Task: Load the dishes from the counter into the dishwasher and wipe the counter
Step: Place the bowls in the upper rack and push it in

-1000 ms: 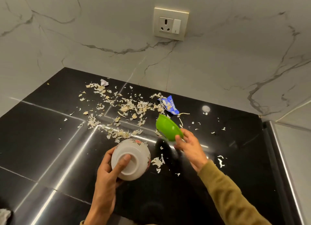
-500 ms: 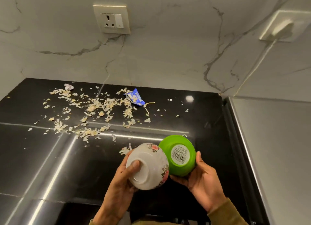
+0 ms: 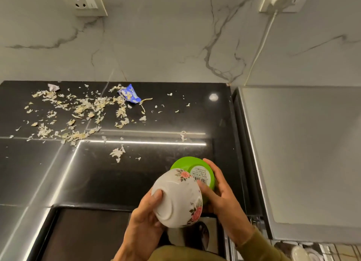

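The left hand (image 3: 144, 219) grips a white flowered bowl (image 3: 178, 198), thumb on its upturned base. The right hand (image 3: 218, 194) curls round a green bowl (image 3: 187, 164) just behind it, the two bowls touching. Both are held bottom-up above the near edge of the black worktop (image 3: 175, 120), likely emptied for loading. Beyond the hands, food scraps (image 3: 82, 108) and a blue wrapper (image 3: 130, 94) await wiping.

Two bowls: one white flowered bowl (image 3: 178, 200), one green bowl (image 3: 193, 169). Two hands. One blue wrapper (image 3: 130, 94). Two wall sockets. Scraps (image 3: 82, 108) too many to count.
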`<action>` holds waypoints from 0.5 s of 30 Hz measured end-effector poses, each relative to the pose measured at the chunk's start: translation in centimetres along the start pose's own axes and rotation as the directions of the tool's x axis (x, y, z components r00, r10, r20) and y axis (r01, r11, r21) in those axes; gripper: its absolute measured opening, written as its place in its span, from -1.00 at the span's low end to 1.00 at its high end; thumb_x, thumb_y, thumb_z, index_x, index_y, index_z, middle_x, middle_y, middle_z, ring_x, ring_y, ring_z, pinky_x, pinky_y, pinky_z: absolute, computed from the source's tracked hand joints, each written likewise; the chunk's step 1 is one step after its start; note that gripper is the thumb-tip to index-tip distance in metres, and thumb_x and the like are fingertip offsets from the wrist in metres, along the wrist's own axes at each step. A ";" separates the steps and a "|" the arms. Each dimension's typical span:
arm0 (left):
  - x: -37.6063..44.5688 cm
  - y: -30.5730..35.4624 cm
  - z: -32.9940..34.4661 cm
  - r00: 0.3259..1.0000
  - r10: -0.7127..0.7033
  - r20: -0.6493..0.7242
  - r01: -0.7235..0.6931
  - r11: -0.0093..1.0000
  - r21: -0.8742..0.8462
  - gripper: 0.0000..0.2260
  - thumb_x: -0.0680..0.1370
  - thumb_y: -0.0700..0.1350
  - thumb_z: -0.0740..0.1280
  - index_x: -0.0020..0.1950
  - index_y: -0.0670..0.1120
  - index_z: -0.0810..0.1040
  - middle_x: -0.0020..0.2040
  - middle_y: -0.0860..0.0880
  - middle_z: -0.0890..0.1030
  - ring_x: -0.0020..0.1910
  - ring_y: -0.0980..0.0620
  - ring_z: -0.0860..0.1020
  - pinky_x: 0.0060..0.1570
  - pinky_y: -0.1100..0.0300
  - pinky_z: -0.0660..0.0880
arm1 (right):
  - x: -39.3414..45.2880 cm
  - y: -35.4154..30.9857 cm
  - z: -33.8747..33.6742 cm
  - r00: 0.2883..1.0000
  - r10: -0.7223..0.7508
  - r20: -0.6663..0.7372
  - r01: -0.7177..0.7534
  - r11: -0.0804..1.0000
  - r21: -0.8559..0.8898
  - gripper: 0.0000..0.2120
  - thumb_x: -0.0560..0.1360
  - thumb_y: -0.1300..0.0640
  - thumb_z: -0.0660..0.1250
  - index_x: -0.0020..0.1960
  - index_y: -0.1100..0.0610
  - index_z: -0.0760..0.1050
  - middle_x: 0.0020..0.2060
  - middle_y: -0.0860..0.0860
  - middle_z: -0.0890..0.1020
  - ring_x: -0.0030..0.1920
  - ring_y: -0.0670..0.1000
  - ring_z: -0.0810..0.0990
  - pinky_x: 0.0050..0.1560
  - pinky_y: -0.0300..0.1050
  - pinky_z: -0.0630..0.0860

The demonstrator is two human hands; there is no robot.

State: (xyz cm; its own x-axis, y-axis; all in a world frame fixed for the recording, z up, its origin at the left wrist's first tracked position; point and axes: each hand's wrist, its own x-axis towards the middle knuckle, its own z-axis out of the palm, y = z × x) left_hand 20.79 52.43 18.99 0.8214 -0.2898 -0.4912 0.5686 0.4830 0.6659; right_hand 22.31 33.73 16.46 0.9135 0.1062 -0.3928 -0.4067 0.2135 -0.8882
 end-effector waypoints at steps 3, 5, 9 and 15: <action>-0.9 -0.7 0.7 0.999 0.014 0.030 -0.015 1.000 0.023 -0.24 -0.08 0.17 0.70 0.06 -0.08 0.73 0.07 -0.20 0.70 -0.04 -0.14 0.67 -0.10 -0.01 0.58 | -1.6 0.4 -1.0 0.996 -0.072 0.049 0.078 0.988 -0.133 -0.12 0.23 -0.23 0.58 0.44 -0.30 0.23 0.22 -0.19 0.57 0.27 -0.05 0.56 0.25 0.06 0.54; -1.6 -0.8 1.1 0.998 0.004 0.063 -0.005 1.000 0.014 -0.26 -0.12 0.14 0.70 0.01 -0.09 0.75 0.02 -0.21 0.71 -0.11 -0.15 0.69 -0.23 0.02 0.64 | -2.8 0.6 -1.1 0.991 -0.105 0.080 0.119 0.974 -0.194 -0.05 0.24 -0.11 0.60 0.49 -0.27 0.14 0.27 -0.19 0.52 0.30 -0.09 0.52 0.31 -0.01 0.50; -2.8 -1.0 0.9 0.995 -0.024 0.100 0.018 0.998 0.066 -0.25 -0.12 0.15 0.70 0.02 -0.08 0.75 0.07 -0.22 0.70 -0.06 -0.17 0.69 -0.17 0.01 0.65 | -5.0 1.1 -0.6 0.981 -0.181 0.074 0.195 0.937 -0.291 0.07 0.23 -0.04 0.65 0.51 -0.29 0.04 0.42 -0.04 0.33 0.35 -0.11 0.46 0.34 -0.06 0.47; -5.9 -1.7 -1.0 0.988 -0.078 0.137 0.064 0.992 0.105 -0.22 -0.15 0.16 0.71 0.02 -0.09 0.74 0.08 -0.23 0.69 -0.05 -0.18 0.70 -0.25 0.07 0.66 | -8.9 3.0 1.8 0.966 -0.258 0.011 0.243 0.895 -0.375 0.07 0.24 -0.11 0.63 0.51 -0.31 0.00 0.43 -0.11 0.26 0.36 -0.16 0.43 0.34 -0.19 0.44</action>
State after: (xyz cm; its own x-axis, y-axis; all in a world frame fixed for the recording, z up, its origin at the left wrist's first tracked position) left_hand 14.96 54.16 20.17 0.7726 -0.4370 -0.4606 0.6218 0.3743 0.6879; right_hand 12.94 35.19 17.69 0.9873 0.0583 -0.1476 -0.1378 -0.1472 -0.9795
